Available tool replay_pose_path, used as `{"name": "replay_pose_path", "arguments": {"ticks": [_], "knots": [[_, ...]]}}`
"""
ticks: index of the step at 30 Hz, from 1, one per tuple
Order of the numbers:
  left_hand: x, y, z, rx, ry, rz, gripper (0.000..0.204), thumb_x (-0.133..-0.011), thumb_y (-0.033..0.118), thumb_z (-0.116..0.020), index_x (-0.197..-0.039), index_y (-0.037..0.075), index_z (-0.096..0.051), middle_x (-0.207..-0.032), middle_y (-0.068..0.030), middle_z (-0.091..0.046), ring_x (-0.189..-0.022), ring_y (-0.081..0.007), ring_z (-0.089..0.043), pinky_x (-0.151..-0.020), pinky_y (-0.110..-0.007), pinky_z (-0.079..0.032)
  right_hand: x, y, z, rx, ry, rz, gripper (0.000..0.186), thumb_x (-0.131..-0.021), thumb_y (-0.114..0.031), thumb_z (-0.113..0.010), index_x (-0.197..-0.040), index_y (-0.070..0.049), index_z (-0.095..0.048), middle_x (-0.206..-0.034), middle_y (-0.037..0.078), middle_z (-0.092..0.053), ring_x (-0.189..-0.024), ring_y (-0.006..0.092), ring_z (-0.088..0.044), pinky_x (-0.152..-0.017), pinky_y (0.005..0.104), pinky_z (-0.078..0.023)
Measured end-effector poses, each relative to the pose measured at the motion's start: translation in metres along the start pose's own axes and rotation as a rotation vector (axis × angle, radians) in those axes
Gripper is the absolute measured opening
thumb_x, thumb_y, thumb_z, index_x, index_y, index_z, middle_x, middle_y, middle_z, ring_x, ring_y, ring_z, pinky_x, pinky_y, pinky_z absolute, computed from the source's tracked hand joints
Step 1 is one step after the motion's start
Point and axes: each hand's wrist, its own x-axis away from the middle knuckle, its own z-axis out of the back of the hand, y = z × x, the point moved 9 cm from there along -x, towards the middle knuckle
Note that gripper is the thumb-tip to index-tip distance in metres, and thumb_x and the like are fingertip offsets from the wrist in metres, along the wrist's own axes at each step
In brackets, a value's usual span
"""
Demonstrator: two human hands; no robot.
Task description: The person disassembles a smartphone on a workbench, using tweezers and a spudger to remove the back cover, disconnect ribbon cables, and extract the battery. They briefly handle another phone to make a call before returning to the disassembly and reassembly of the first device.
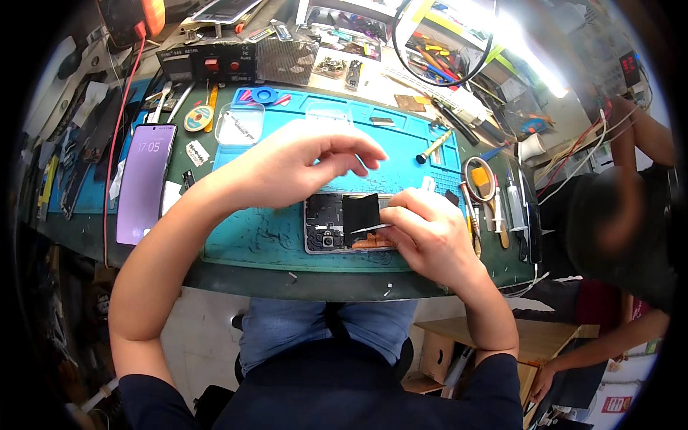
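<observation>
While the opened phone (349,223) lies flat on the blue mat (287,236) near the table's (236,276) front edge, both hands work right above it. The right hand (428,236) rests its heel on the mat beside the phone, fingers closed on thin tweezers (369,229) whose tips reach across the black battery (360,218); resting the hand that way likely steadies the fine tips. The left hand (301,165) hovers higher, thumb and fingers pinched together; whether something small sits between them I cannot tell. Its raised position leaves the phone's inside uncovered for the camera and the tweezers.

Left of the mat, a second phone (145,183) lies face up with its purple screen lit, well apart from the work. A clear plastic box (239,123) stands at the mat's far left corner, and a yellow-handled screwdriver (434,147) lies on the mat's far right, both within reach but clear of the hands. More tools, among them scissors (480,179), lie beside the mat's right edge. Another person (623,222) sits at the right.
</observation>
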Motion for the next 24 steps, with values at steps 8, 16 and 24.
{"name": "replay_pose_path", "arguments": {"ticks": [8, 16, 24], "knots": [[0.008, 0.007, -0.018, -0.111, -0.088, -0.072, 0.062, -0.089, -0.010, -0.059, -0.148, 0.009, -0.055, -0.130, -0.0120, -0.069, -0.119, -0.0277, -0.066, -0.105, -0.039, -0.051, -0.011, 0.000, -0.003, -0.003, -0.019, 0.089, 0.019, -0.078, -0.007, -0.076, -0.094, -0.009, -0.066, -0.092, 0.004, -0.062, -0.081, 0.0240, -0.064, -0.069, 0.0361, -0.050], [0.011, 0.005, -0.010, -0.114, -0.166, -0.108, 0.016, -0.087, -0.008, -0.068, -0.098, 0.003, -0.073, -0.110, -0.0084, -0.071, -0.102, -0.0237, -0.068, -0.092, -0.034, -0.055, -0.006, 0.019, -0.004, -0.122, 0.095, -0.054, 0.013, -0.079, -0.008, -0.075, -0.088, -0.009, -0.066, -0.082, 0.005, -0.062, -0.072, 0.0251, -0.064, -0.064, 0.0378, -0.049], [0.014, 0.002, -0.002, -0.102, -0.191, -0.053, 0.015, -0.086, -0.007, -0.071, -0.095, 0.003, -0.074, -0.111, -0.0082, -0.072, -0.105, -0.0230, -0.069, -0.093, -0.035, -0.055, -0.008, 0.016, -0.017, -0.078, 0.113, -0.087, 0.015, -0.079, -0.012, -0.078, -0.086, -0.010, -0.065, -0.082, 0.005, -0.062, -0.072, 0.0251, -0.062, -0.063, 0.0373, -0.048]]}}
